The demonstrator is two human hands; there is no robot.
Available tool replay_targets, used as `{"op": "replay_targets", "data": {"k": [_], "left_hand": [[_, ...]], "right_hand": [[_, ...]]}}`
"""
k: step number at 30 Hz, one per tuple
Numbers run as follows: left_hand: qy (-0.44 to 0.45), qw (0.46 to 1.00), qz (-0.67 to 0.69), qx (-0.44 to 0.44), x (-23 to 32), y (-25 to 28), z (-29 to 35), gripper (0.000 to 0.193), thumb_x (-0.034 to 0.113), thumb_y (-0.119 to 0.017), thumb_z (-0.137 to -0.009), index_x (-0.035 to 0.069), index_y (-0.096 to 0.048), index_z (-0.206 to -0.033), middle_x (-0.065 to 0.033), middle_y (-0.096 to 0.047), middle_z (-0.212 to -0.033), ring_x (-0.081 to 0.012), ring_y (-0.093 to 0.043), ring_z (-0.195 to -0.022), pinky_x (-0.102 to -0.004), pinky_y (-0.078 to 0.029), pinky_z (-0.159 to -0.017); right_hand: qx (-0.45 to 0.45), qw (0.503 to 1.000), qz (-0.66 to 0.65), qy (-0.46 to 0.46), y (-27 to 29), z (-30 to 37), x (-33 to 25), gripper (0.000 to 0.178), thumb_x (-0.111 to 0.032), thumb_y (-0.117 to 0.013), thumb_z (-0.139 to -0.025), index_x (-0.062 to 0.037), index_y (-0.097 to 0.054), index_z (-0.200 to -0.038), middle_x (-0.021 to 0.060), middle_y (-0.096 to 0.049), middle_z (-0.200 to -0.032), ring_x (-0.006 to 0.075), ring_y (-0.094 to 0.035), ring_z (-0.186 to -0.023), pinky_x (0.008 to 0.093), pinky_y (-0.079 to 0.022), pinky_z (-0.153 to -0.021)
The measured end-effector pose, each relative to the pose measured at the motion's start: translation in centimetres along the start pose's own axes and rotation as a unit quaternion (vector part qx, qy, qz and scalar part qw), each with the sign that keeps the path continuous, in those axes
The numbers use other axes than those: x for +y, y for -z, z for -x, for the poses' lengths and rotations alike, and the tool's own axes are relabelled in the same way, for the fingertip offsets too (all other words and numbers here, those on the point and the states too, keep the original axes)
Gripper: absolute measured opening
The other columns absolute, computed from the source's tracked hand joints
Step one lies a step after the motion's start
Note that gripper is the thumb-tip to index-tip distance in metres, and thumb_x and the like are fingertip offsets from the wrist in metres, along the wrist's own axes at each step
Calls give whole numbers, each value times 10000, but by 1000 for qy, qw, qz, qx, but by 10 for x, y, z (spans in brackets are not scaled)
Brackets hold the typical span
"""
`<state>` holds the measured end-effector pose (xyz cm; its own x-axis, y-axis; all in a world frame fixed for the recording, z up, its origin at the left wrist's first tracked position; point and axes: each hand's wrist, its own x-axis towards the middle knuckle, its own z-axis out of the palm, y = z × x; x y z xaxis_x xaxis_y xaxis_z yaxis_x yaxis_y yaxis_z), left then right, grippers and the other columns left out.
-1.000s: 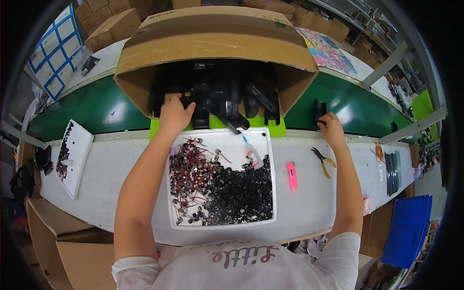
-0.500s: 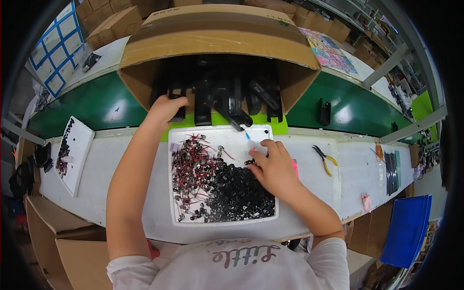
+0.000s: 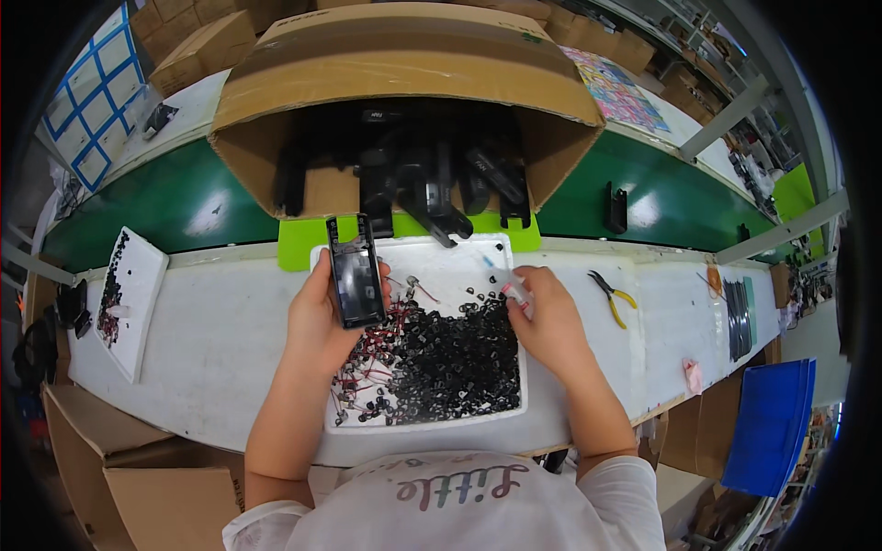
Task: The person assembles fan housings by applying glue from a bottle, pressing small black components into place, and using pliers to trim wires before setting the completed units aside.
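My left hand (image 3: 317,321) is closed around a black plastic shell (image 3: 356,280), its hollow side up, above the left part of a white foam tray (image 3: 525,367). In my right hand (image 3: 556,321) is a small clear squeeze bottle (image 3: 516,290) with pink on it and a thin blue-tipped nozzle pointing up and left. Small black ring-like parts (image 3: 455,367) are heaped across the tray's middle and right. Silvery bits with red wires (image 3: 363,375) lie at the tray's left, partly covered by my left hand.
Behind the tray, an open carton (image 3: 404,69) on its side holds several black shells. Its front rests near a lime-green mat (image 3: 292,250). Yellow-handled pliers (image 3: 614,298) lie to the right; a second white tray (image 3: 147,303) sits far left. A lone black shell (image 3: 616,209) stands on the green surface.
My left hand has drawn a black shell out of the carton and brought it back over the tray. My right hand has shifted slightly right, the bottle now showing more fully.
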<state>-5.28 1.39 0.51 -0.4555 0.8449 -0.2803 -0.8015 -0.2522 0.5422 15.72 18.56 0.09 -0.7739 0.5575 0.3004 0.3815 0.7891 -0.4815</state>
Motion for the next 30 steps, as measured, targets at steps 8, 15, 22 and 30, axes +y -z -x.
{"op": "replay_targets", "data": {"k": [8, 15, 22, 30], "left_hand": [[-89, 991, -57, -82, -11, -13, 25, 444, 327, -379, -947, -49, -422, -1179, -163, -549, -1058, -272, -559, -964, -398, -450, -869], [-41, 993, -36, -103, -22, -14, 31, 387, 253, -474, -915, -19, -406, -1182, -151, -540, -1082, -280, -545, -1018, -402, -436, -896], [-19, 994, 17, -109, -31, -9, 41, 405, 229, -525, -888, 31, -385, -1213, -151, -533, -1133, -304, -527, -1073, -433, -415, -940], [51, 989, 9, -138, -47, -5, 44, 423, 188, -543, -882, 47, -372, -1242, -143, -516, -1177, -290, -500, -1123, -426, -408, -951]], "right_hand": [[78, 991, -55, -91, -2, -13, 54, 314, -77, -637, -733, -12, -530, -1021, 117, -542, -857, 225, -537, -710, 309, -440, -616], [47, 992, 79, -88, -2, -6, 53, 379, -132, -672, -689, -5, -547, -1024, 146, -578, -889, 306, -546, -802, 376, -448, -721], [-130, 990, 46, -38, 42, 9, -7, 304, -148, -665, -719, 9, -585, -968, 158, -575, -914, 328, -556, -822, 395, -461, -717], [-147, 987, -9, 56, -31, -17, -23, 173, -102, -650, -743, -19, -614, -891, 132, -554, -866, 314, -580, -739, 375, -479, -660]]}}
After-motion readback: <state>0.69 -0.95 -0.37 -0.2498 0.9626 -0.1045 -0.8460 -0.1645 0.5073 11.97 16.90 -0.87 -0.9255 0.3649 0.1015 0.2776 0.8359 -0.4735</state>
